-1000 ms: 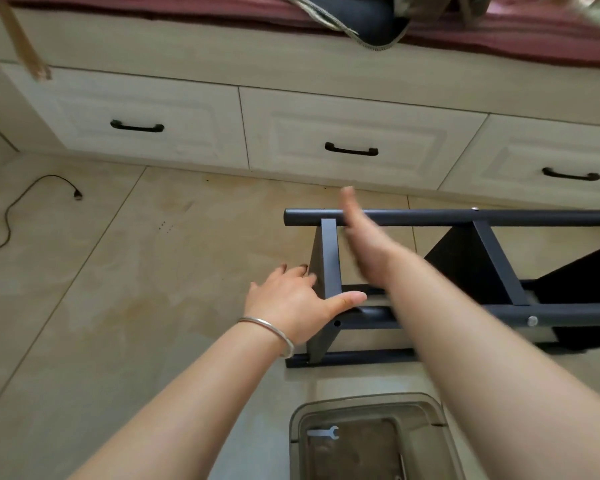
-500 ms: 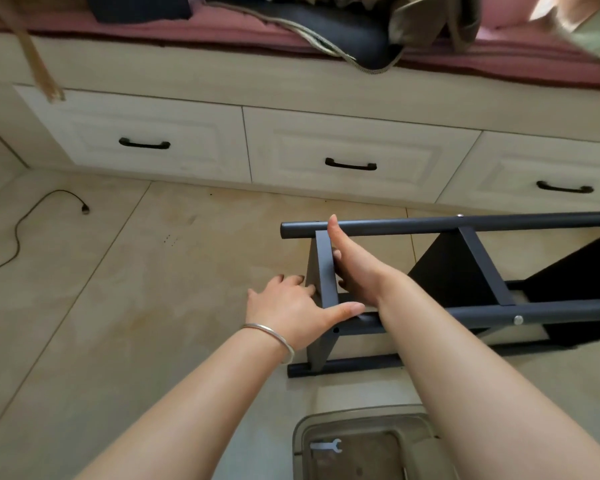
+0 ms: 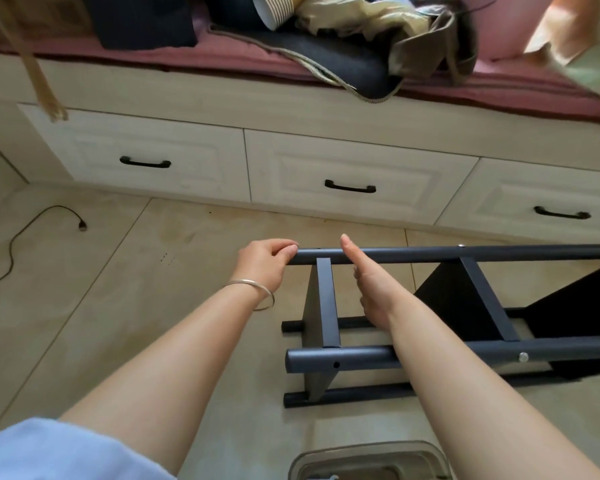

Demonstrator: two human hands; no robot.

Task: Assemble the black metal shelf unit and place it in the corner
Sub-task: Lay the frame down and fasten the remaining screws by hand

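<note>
Shelf unit (image 3: pixel 430 355) on its side between 2 hands.

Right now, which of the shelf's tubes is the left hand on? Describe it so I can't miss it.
Start at the drawer fronts under the cushioned bench. The black shelf frame lies on its side before them. The left hand holds the far upper tube at its open end, the tube nearest the drawers.
</note>
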